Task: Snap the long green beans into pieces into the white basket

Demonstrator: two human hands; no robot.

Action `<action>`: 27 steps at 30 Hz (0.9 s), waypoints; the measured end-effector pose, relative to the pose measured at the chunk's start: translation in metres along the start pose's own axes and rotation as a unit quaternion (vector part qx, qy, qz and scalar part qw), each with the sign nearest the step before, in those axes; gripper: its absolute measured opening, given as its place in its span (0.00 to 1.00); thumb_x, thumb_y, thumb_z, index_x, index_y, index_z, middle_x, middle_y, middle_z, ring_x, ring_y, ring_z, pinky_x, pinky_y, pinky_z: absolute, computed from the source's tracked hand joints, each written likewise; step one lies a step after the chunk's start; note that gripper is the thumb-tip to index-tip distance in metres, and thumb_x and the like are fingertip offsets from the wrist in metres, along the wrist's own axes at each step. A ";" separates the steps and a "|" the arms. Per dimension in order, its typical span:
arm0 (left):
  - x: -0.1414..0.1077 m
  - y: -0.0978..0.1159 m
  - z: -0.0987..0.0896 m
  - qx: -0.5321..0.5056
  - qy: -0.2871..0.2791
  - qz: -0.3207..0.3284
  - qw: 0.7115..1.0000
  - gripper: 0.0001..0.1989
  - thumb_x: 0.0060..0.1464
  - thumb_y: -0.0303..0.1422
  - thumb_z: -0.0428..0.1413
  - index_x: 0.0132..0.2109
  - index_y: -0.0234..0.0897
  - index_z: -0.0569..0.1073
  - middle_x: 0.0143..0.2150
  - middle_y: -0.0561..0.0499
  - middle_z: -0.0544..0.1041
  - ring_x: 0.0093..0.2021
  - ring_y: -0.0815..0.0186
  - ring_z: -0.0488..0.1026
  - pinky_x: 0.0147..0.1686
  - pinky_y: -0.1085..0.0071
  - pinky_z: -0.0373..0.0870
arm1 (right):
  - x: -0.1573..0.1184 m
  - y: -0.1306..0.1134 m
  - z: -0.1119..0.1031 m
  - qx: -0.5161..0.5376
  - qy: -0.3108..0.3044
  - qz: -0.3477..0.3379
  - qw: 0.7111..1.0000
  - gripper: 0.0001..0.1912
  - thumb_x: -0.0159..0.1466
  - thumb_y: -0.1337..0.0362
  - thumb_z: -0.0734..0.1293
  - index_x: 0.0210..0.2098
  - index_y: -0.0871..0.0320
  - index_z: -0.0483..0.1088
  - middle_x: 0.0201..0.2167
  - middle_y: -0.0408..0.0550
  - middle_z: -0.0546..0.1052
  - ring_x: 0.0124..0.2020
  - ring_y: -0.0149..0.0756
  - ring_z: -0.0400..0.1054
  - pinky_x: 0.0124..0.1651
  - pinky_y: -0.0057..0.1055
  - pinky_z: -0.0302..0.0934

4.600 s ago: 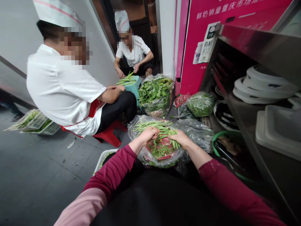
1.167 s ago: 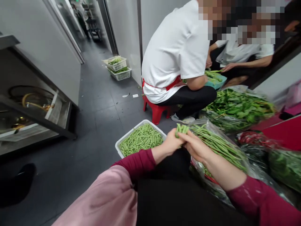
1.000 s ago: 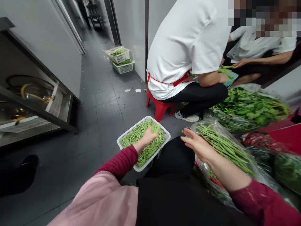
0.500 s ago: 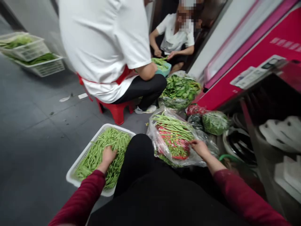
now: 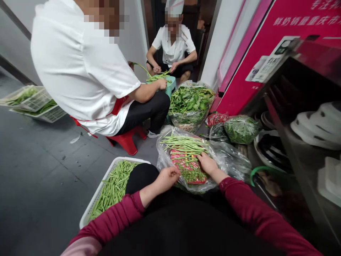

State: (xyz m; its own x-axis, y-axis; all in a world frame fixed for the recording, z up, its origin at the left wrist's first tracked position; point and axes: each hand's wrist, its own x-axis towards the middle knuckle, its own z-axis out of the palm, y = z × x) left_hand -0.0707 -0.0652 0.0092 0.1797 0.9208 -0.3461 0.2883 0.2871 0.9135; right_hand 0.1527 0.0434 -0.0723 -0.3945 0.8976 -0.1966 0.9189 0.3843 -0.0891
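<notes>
A clear plastic bag lies spread in front of me. On its red printed part are long green beans in a row, with small green trimmings nearer me. My right hand reaches over the bag from the right, its fingers closed at the ends of the beans. My left hand is at the bag's near left edge, thumb and fingers pinched together; what they hold, if anything, is too small to make out. To the left, a white basket holds snapped bean pieces, partly hidden by my knee.
A person in white sits on a red stool ahead left; another person works with greens farther back. A bag of leafy greens, bagged vegetables, and a metal shelf stand right. White baskets sit far left.
My left hand has left the bean basket and moved right to the bag's edge. My right hand has shifted left over the bag onto the bean ends. The view has turned somewhat.
</notes>
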 end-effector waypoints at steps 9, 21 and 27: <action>0.009 -0.006 0.021 -0.044 -0.041 -0.120 0.991 0.05 0.45 0.31 0.53 0.30 0.32 0.68 0.22 0.56 0.70 0.16 0.78 0.63 0.16 0.81 0.58 | 0.001 0.015 -0.024 0.066 0.022 0.056 0.996 0.13 0.60 0.71 0.56 0.38 0.60 0.70 0.40 0.57 0.71 0.40 0.41 0.65 0.39 0.32 0.56; 0.047 0.041 0.043 0.018 -0.052 0.055 0.997 0.16 0.51 0.43 0.49 0.36 0.33 0.70 0.24 0.53 0.71 0.18 0.76 0.63 0.17 0.80 0.58 | -0.052 0.013 -0.098 0.730 0.207 0.088 0.645 0.19 0.47 0.51 0.70 0.32 0.58 0.69 0.26 0.43 0.72 0.22 0.30 0.61 0.26 0.27 0.57; 0.040 0.051 0.056 -0.155 -0.157 -0.045 0.974 0.24 0.45 0.50 0.53 0.38 0.32 0.66 0.23 0.52 0.72 0.16 0.74 0.64 0.13 0.80 0.56 | -0.050 0.015 -0.083 0.793 0.176 0.087 0.577 0.20 0.43 0.53 0.73 0.30 0.60 0.70 0.25 0.43 0.72 0.21 0.26 0.59 0.26 0.25 0.58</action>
State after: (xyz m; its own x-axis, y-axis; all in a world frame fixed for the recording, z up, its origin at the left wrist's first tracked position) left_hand 0.0038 -0.0287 0.0305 0.4595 0.7763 -0.4315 0.0264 0.4737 0.8803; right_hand 0.1867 0.0221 0.0176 -0.0154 0.9884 -0.1512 -0.3245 -0.1480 -0.9342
